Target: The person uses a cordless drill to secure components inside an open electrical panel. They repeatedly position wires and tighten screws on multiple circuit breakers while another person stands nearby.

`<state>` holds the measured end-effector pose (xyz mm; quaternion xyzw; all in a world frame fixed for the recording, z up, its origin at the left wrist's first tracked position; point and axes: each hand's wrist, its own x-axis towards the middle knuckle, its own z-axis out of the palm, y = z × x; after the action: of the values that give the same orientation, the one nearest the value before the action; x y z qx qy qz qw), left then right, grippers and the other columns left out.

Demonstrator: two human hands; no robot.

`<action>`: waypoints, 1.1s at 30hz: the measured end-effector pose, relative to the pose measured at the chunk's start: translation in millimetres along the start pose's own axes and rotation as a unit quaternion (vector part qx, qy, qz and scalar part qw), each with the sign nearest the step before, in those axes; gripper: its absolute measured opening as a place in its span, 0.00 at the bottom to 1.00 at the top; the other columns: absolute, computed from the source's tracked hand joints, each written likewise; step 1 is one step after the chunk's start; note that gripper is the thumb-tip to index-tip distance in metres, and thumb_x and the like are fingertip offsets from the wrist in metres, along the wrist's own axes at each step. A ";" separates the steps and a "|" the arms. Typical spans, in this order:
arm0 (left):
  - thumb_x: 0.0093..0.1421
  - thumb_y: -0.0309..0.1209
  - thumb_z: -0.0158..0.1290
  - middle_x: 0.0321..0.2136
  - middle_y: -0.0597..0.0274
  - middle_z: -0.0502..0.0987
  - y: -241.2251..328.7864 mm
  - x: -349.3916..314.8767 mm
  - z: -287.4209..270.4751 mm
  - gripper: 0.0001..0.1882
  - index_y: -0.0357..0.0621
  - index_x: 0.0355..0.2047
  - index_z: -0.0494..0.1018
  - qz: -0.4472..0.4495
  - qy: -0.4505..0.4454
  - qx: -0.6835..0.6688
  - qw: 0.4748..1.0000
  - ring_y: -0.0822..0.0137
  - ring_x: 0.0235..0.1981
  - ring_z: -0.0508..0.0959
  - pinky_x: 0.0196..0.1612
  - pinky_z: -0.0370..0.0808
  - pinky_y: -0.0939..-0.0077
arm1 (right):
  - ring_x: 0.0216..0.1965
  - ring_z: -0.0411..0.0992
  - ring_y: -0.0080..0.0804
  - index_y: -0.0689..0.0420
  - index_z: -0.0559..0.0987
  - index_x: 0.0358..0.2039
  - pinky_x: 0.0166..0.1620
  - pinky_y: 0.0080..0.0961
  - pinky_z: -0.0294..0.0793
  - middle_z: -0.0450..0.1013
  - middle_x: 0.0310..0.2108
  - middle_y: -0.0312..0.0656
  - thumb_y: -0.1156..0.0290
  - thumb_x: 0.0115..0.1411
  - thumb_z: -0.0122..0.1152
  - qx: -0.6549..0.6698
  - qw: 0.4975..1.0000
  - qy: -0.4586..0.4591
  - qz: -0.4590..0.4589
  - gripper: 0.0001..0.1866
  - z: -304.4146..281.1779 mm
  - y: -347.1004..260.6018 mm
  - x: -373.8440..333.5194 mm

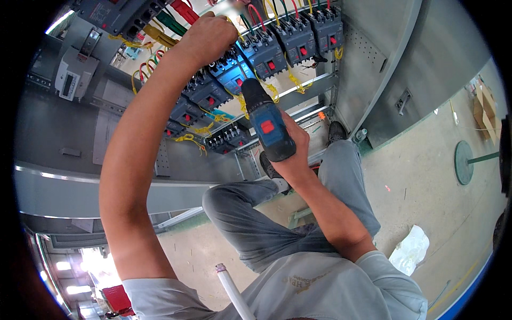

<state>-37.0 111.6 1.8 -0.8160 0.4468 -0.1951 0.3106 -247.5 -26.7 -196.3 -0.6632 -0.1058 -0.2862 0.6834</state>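
Observation:
My right hand (pixel 295 143) grips a cordless drill (pixel 269 128), which points up and away at a row of dark grey circuit breakers. Its lamp throws blue light on one breaker (pixel 233 76), and the long thin bit reaches that breaker's upper end. My left hand (pixel 209 38) is closed with curled fingers at the wires above the same breaker; what it pinches is hidden. Red, green and yellow wires (pixel 256 16) rise from the neighbouring breakers (pixel 295 42). Thin yellow wires (pixel 296 81) hang in bundles beneath them.
Metal cabinet walls surround the breakers, with an open door (pixel 426 80) at right. A large breaker (pixel 114 13) and a white meter (pixel 74 74) sit at upper left. My knees are bent below. A white sheet (pixel 409 249), a cardboard box (pixel 484 112) and a green round base (pixel 463 162) lie right.

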 end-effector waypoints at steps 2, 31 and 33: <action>0.54 0.31 0.62 0.31 0.55 0.82 -0.9 1.3 2.2 0.04 0.45 0.26 0.84 -0.003 -0.010 0.006 1.000 0.55 0.41 0.83 0.50 0.76 0.58 | 0.49 0.82 0.48 0.62 0.76 0.59 0.52 0.35 0.80 0.80 0.49 0.55 0.76 0.54 0.74 0.005 1.000 0.010 -0.013 0.31 2.6 -1.2 2.6; 0.62 0.30 0.53 0.47 0.45 0.84 -62.0 70.0 -16.7 0.16 0.37 0.46 0.83 -0.076 -0.336 0.037 0.938 0.46 0.50 0.84 0.52 0.81 0.56 | 0.42 0.82 0.52 0.54 0.72 0.66 0.45 0.40 0.82 0.80 0.44 0.52 0.66 0.51 0.76 -0.054 0.997 -0.046 -0.008 0.41 -9.6 -0.3 8.0; 0.62 0.32 0.54 0.47 0.44 0.84 -56.4 70.4 -19.2 0.17 0.37 0.46 0.83 -0.078 -0.324 0.030 0.943 0.46 0.49 0.84 0.52 0.81 0.57 | 0.42 0.82 0.53 0.54 0.71 0.66 0.45 0.40 0.82 0.80 0.44 0.52 0.65 0.52 0.76 -0.051 0.998 -0.036 -0.017 0.41 -9.3 1.4 9.7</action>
<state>22.8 68.4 57.1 -0.8579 0.2511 0.0427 0.4462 -241.0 -38.1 -193.3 -0.7051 -0.1270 -0.2793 0.6393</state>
